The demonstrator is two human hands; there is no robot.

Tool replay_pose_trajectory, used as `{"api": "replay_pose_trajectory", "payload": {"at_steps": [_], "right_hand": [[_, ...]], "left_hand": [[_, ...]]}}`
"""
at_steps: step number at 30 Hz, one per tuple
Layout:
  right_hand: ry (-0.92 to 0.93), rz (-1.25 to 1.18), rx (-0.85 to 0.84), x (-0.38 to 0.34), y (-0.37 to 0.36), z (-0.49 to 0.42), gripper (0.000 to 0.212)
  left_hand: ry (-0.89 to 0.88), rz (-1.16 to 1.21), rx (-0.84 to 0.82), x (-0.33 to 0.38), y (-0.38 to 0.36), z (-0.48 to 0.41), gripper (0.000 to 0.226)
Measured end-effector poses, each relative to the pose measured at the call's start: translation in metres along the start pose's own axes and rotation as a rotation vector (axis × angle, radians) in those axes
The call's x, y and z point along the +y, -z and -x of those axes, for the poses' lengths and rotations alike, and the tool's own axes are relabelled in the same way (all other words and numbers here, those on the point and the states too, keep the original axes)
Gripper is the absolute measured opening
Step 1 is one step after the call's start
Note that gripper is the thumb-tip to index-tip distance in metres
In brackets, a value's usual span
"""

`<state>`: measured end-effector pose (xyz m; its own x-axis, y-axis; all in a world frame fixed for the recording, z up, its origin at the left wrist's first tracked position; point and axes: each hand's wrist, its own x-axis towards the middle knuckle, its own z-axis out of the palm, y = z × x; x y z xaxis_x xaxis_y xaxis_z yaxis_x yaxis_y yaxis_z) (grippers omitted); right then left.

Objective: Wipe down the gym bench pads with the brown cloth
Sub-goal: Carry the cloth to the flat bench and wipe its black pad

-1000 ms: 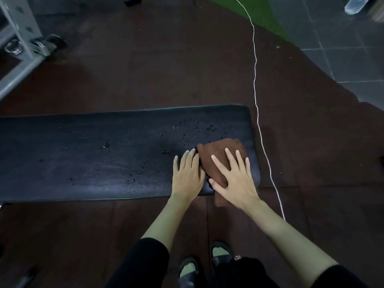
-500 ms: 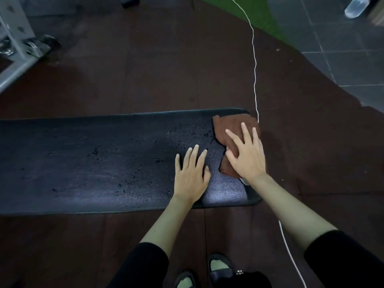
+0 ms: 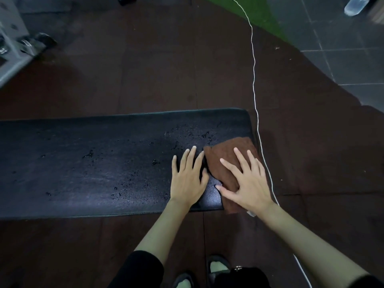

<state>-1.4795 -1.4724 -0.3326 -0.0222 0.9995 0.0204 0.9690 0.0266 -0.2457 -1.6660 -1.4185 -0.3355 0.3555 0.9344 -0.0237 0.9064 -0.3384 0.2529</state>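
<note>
A long black bench pad (image 3: 93, 167) runs across the view, speckled with water drops near its right end. The brown cloth (image 3: 226, 154) lies on that right end, reaching down over the near edge. My right hand (image 3: 247, 181) presses flat on the cloth with fingers spread. My left hand (image 3: 190, 179) rests flat on the bare pad just left of the cloth, fingers apart, holding nothing.
A white cord (image 3: 254, 84) runs down the floor just right of the pad. A grey metal frame (image 3: 14, 44) stands at the far left. Green turf (image 3: 255, 11) and grey tiles (image 3: 342, 48) lie far right, with a plastic bottle (image 3: 354, 6). My feet (image 3: 218, 267) stand below the pad.
My right hand has dragged the cloth from the pad's far right corner back toward the near edge. My left hand has stayed flat in place.
</note>
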Motion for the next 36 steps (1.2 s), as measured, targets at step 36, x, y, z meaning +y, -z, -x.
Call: {"api": "replay_pose_trajectory", "payload": {"at_steps": [36], "right_hand": [[0.117, -0.068, -0.070, -0.026, 0.001, 0.029, 0.044]], "left_hand": [[0.100, -0.015, 0.077, -0.017, 0.006, 0.027, 0.048]]}}
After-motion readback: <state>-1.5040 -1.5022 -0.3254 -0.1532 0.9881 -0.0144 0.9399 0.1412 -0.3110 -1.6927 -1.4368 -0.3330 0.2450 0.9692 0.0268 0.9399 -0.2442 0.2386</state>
